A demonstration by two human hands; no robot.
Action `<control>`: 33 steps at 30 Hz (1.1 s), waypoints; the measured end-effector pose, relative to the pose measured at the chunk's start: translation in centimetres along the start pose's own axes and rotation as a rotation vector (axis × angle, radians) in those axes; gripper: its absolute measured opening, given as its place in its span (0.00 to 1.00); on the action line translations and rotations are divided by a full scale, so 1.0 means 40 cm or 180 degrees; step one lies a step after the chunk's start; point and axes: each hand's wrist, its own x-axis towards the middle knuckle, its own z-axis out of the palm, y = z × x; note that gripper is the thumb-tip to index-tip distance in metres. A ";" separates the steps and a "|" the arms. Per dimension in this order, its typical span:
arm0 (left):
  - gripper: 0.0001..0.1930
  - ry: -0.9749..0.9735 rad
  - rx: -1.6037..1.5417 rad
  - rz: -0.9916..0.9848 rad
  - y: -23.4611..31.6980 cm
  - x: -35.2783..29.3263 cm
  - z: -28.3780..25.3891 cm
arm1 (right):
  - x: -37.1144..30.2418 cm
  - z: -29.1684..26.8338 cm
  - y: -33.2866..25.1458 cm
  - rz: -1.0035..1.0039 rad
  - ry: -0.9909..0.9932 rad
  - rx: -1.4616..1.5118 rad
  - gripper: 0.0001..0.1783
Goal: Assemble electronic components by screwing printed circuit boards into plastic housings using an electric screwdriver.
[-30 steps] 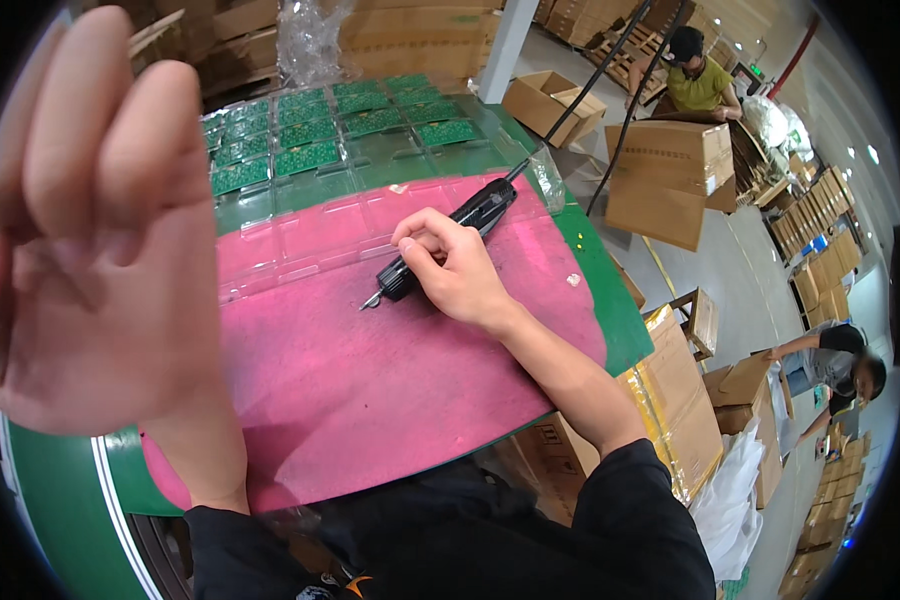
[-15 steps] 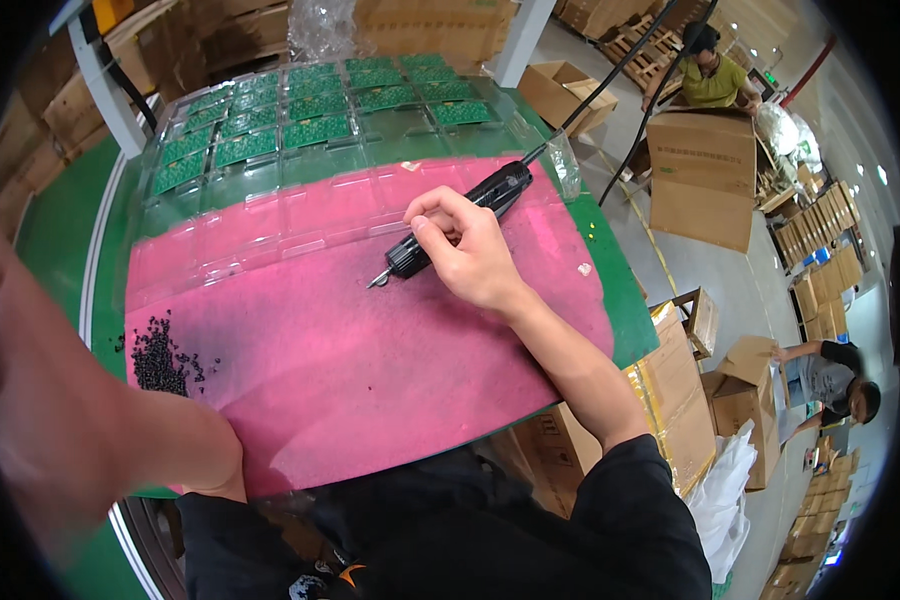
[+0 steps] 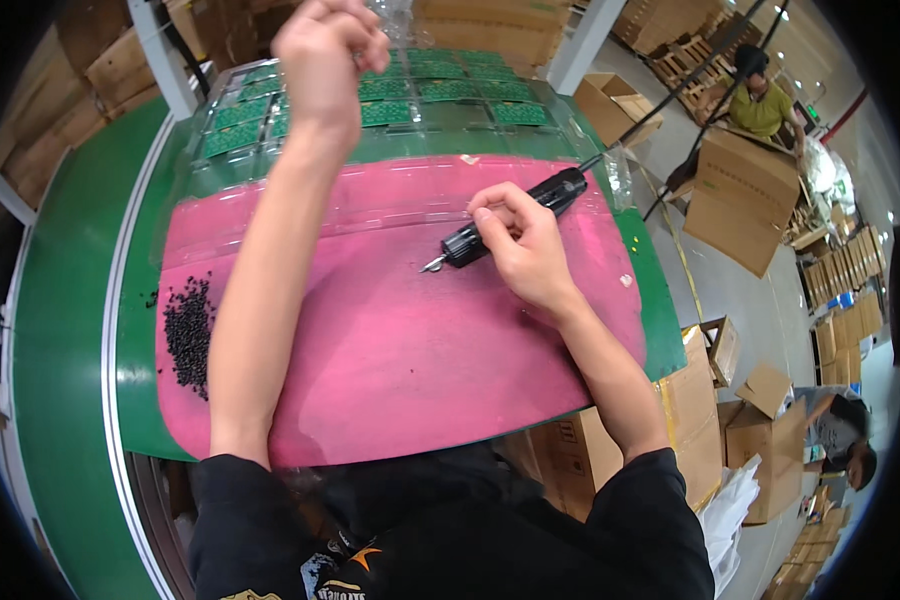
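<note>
Right then: right hand (image 3: pixel 525 255) had a closed grip on the driver (image 3: pixel 505 220), tip resting on the pink mat (image 3: pixel 400 340) for control. Left hand (image 3: pixel 325 55) was raised, curled shut, contents unclear; screws (image 3: pixel 187 335) lay well off by that elbow.

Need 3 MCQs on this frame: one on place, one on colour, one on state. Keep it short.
1. Where does the heap of small black screws lie?
A. left part of the mat
B. right part of the mat
C. on the trays

2. What colour is the mat?
A. blue
B. pink
C. yellow

3. What is the right hand doing?
A. hanging free
B. gripping a black electric screwdriver
C. holding a box

Answers:
1 A: the heap sits near the mat's left edge.
2 B: pink, on a green table.
3 B: its fingers wrap the tool, tip down on the mat; the left hand is raised over the trays of green boards.
</note>
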 end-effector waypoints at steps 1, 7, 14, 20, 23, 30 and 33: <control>0.07 0.0085 0.0315 -0.0226 -0.041 -0.004 -0.012 | 0.001 0.000 -0.002 -0.0010 -0.0033 0.0029 0.04; 0.13 -0.0922 0.4197 0.0336 -0.242 -0.080 -0.156 | 0.002 0.008 -0.018 0.0097 -0.0007 -0.0062 0.03; 0.17 -0.1499 0.4272 0.0012 -0.281 -0.129 -0.143 | 0.002 0.006 -0.018 0.0011 -0.0088 -0.0119 0.03; 0.17 -0.1833 0.4582 -0.0034 -0.272 -0.139 -0.127 | 0.000 0.001 -0.012 -0.0015 -0.0039 -0.0043 0.03; 0.15 -0.1977 0.4705 -0.0071 -0.272 -0.139 -0.141 | 0.005 0.009 -0.004 -0.0014 -0.0024 0.0035 0.02; 0.14 -0.1973 0.4659 0.0039 -0.271 -0.138 -0.137 | 0.004 0.019 -0.013 -0.0352 0.0686 0.0117 0.04; 0.14 -0.1997 0.4698 0.0038 -0.272 -0.136 -0.135 | 0.000 0.001 -0.025 -0.0378 0.0292 -0.0546 0.08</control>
